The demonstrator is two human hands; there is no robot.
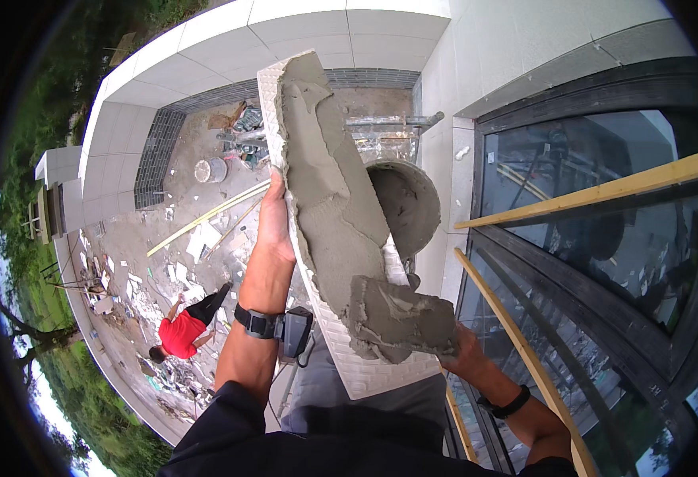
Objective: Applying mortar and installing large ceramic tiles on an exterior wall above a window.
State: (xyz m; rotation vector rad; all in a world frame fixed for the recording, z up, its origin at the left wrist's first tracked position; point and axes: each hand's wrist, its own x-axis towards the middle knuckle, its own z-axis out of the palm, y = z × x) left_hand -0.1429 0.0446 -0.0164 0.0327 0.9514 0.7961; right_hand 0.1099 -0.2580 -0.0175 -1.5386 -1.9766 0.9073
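A long white tile with a ribbed back is tilted up in front of me. Grey mortar covers most of it, while its near end shows bare ribs. My left hand is closed on the tile's left edge. Over the tile's near right part lies a mortar-coated trowel, its blade touching the mortar. My right hand is wrapped round the trowel's handle, which is mostly hidden. Behind the tile stands a round bucket with mortar inside, partly covered by the tile.
Wooden poles slant across the dark-framed window at the right. Down on the ground at the left, a person in a red top bends over scattered debris. A white bucket and metal poles lie farther off near the curved wall.
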